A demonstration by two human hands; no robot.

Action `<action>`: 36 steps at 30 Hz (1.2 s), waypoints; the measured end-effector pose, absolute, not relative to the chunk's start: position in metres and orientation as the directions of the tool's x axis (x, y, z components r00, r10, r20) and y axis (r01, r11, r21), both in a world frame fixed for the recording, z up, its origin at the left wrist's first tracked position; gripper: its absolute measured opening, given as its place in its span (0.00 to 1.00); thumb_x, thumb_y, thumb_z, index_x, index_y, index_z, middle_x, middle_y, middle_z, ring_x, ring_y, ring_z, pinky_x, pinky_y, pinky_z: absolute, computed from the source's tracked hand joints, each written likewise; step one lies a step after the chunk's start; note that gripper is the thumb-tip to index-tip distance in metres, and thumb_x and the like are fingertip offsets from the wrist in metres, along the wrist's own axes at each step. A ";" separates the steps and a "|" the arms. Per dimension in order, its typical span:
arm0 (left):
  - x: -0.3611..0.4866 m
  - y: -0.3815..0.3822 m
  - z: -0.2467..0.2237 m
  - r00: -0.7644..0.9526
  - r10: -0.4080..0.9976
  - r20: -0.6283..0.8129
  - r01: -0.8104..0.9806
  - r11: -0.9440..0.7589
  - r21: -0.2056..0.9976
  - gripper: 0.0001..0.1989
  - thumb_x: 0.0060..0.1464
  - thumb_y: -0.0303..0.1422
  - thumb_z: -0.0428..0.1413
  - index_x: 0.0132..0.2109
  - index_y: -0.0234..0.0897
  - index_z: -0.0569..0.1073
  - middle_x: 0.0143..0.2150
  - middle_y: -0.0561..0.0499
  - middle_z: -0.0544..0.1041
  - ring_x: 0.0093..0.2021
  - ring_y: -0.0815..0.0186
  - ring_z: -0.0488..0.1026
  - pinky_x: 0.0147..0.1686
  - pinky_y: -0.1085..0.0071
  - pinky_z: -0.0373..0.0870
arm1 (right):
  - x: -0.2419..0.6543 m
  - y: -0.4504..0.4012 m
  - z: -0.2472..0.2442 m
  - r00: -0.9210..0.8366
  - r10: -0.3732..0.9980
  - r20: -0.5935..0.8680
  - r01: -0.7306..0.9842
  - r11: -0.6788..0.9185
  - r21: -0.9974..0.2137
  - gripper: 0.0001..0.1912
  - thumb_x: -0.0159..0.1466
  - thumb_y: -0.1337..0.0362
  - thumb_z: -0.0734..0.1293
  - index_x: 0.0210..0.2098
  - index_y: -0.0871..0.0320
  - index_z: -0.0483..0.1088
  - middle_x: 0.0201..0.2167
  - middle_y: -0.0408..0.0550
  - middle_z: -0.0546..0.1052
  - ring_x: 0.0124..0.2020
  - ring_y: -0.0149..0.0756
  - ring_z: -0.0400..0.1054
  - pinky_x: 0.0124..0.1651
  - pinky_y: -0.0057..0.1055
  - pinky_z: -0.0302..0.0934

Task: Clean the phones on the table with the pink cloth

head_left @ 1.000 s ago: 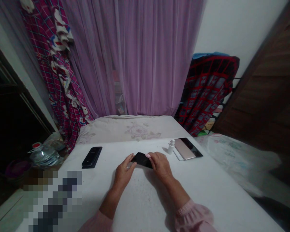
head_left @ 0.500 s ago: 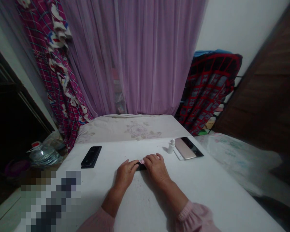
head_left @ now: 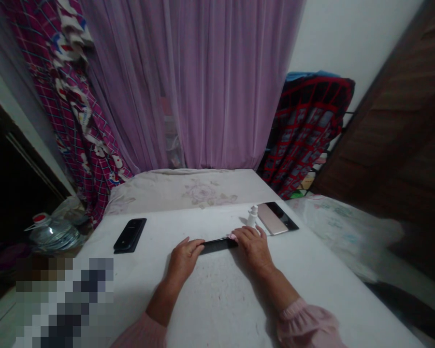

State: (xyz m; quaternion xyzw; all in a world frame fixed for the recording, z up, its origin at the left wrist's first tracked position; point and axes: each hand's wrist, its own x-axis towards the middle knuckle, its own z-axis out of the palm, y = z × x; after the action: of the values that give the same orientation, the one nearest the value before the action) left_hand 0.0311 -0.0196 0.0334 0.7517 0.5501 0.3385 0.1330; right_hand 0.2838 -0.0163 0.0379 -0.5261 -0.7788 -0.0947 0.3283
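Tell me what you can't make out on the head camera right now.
Head view:
- Ends of the black smartphone: covered by the left hand and the right hand.
- Lower left of the white tabletop: hidden by a pixelated patch.
- Any label on the small white bottle: too small to read.

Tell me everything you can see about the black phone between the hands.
A slim, dark, glossy-looking rectangular smartphone, unlit, lies lengthwise on the white surface, seemingly flat, between the left hand and right hand, whose fingers touch its two ends. No buttons or ports can be made out.
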 end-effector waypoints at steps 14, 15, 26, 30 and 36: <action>0.035 -0.024 0.046 0.212 0.893 0.397 0.699 -0.423 0.576 0.12 0.57 0.27 0.57 0.42 0.49 0.80 0.39 0.60 0.83 0.40 0.64 0.80 0.59 0.62 0.67 | 0.217 -0.020 0.031 -0.281 0.702 0.655 0.819 0.531 -0.218 0.09 0.68 0.63 0.63 0.43 0.48 0.74 0.40 0.43 0.80 0.49 0.40 0.68 0.62 0.45 0.38; 0.034 -0.024 0.046 0.215 0.893 0.396 0.697 -0.424 0.578 0.11 0.56 0.27 0.57 0.42 0.49 0.80 0.39 0.60 0.83 0.41 0.64 0.80 0.59 0.62 0.66 | 0.222 -0.019 0.030 -0.280 0.704 0.652 0.821 0.528 -0.217 0.09 0.68 0.63 0.62 0.43 0.48 0.74 0.41 0.43 0.80 0.50 0.40 0.67 0.62 0.46 0.38; 0.034 -0.019 0.037 0.143 0.935 0.324 0.706 -0.325 0.629 0.11 0.56 0.29 0.57 0.42 0.49 0.81 0.40 0.58 0.83 0.50 0.57 0.77 0.57 0.58 0.69 | 0.273 -0.010 0.006 0.134 0.827 0.546 0.791 0.243 -0.562 0.22 0.71 0.57 0.52 0.43 0.55 0.76 0.42 0.50 0.80 0.47 0.40 0.72 0.51 0.38 0.59; 0.033 -0.018 0.032 0.115 0.940 0.322 0.711 -0.304 0.634 0.10 0.56 0.31 0.57 0.42 0.48 0.81 0.40 0.57 0.83 0.52 0.55 0.76 0.55 0.58 0.71 | 0.270 -0.013 -0.011 0.205 0.867 0.455 0.837 0.086 -0.541 0.22 0.71 0.58 0.52 0.46 0.54 0.76 0.41 0.52 0.80 0.53 0.47 0.68 0.56 0.51 0.52; 0.033 -0.016 0.032 0.118 0.944 0.309 0.696 -0.300 0.652 0.11 0.57 0.30 0.56 0.42 0.46 0.81 0.40 0.56 0.83 0.51 0.56 0.77 0.55 0.60 0.70 | 0.280 -0.014 -0.012 0.087 0.935 0.344 0.873 0.095 -0.478 0.19 0.70 0.60 0.54 0.42 0.52 0.76 0.40 0.51 0.80 0.59 0.52 0.61 0.58 0.60 0.45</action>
State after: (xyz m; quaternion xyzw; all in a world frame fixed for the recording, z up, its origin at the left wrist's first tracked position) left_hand 0.0327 -0.0157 0.0323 0.7263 0.5645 0.3500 0.1770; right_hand 0.2800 -0.0139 -0.0124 -0.6707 -0.6739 0.0503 0.3056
